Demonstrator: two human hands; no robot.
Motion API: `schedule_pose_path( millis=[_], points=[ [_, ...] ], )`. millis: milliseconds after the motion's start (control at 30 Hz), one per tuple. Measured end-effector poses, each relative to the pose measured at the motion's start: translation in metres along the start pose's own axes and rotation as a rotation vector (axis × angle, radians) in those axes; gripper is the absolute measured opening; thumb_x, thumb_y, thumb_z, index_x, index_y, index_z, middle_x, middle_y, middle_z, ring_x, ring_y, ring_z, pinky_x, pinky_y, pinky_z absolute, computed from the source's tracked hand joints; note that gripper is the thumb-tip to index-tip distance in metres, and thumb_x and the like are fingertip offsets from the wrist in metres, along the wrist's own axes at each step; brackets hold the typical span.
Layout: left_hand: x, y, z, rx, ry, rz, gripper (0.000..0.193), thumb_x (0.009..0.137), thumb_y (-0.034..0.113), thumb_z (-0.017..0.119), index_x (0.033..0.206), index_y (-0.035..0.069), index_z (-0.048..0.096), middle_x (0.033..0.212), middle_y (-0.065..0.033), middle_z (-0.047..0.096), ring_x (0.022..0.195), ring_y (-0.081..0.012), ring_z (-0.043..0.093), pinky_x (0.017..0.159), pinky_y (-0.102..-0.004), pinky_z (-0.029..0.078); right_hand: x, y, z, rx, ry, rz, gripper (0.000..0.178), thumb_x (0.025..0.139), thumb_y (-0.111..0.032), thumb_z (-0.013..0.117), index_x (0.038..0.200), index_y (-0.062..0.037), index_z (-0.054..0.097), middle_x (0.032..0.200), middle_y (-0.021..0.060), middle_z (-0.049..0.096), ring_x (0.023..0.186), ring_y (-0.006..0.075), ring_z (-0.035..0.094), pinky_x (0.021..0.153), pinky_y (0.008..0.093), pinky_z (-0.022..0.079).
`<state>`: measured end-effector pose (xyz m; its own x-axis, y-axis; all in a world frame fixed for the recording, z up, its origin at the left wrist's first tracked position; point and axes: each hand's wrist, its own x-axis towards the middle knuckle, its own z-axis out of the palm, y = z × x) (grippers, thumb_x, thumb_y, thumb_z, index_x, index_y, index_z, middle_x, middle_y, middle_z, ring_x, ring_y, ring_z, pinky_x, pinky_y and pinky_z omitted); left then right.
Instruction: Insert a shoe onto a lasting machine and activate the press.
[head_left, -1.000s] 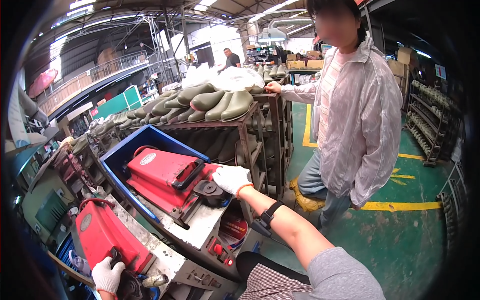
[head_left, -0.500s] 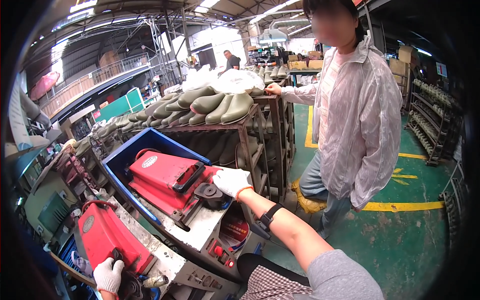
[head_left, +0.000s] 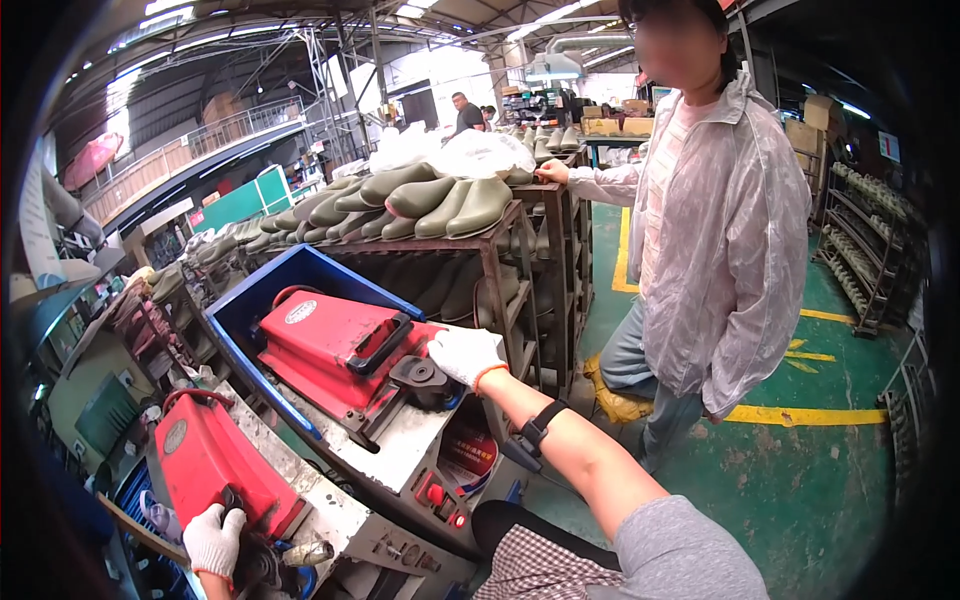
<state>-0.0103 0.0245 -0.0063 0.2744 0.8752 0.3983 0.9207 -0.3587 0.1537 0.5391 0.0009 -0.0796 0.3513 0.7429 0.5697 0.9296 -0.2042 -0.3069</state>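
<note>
Two red machine covers stand side by side before me, both with a black handle. My left hand [head_left: 212, 540], in a white knitted glove, is closed on the near end of the black handle [head_left: 232, 498] of the left red cover [head_left: 205, 450]. Farther right, the second red cover [head_left: 330, 335] sits in a blue-rimmed housing [head_left: 262, 275]; its black handle [head_left: 382, 345] is untouched. My right hand [head_left: 465, 357], gloved too, lies with fingers extended at that cover's right end, beside a round black fitting [head_left: 420, 372]. Its fingertips are partly hidden.
Grey-green shoes [head_left: 440, 208] fill a rusty metal rack [head_left: 515, 255] behind the machines. A person in a pale translucent jacket [head_left: 715, 240] stands at right, one hand on the rack. A red button [head_left: 437, 494] sits on the right machine's front. Shelving [head_left: 870, 250] stands at far right.
The view has shifted slightly. My left hand has moved a little up against the black handle; my right hand stays at the other cover's end.
</note>
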Motion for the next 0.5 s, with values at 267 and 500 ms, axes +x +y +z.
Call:
schedule_pose_path(
  millis=[267, 500],
  points=[
    [0.0000, 0.0052, -0.0030, 0.052, -0.010, -0.007, 0.042, 0.087, 0.045, 0.073, 0.088, 0.004, 0.075, 0.078, -0.0248, 0.070, 0.079, -0.0444, 0.071, 0.072, -0.0509, 0.054, 0.0011, -0.0002, 0.0006, -0.020, -0.041, 0.022, 0.041, 0.101, -0.038, 0.046, 0.095, -0.0107, 0.076, 0.098, 0.0143, 0.078, 0.089, 0.0361, 0.075, 0.078, 0.0496, 0.058],
    [-0.0006, 0.0070, -0.0030, 0.025, -0.014, -0.028, 0.042, 0.086, 0.044, 0.070, 0.087, 0.002, 0.074, 0.079, -0.0253, 0.069, 0.080, -0.0435, 0.071, 0.073, -0.0497, 0.053, 0.0010, 0.0022, 0.0039, -0.028, -0.011, -0.011, 0.041, 0.101, -0.038, 0.046, 0.095, -0.0099, 0.075, 0.097, 0.0144, 0.077, 0.087, 0.0361, 0.074, 0.078, 0.0496, 0.058]
  ],
)
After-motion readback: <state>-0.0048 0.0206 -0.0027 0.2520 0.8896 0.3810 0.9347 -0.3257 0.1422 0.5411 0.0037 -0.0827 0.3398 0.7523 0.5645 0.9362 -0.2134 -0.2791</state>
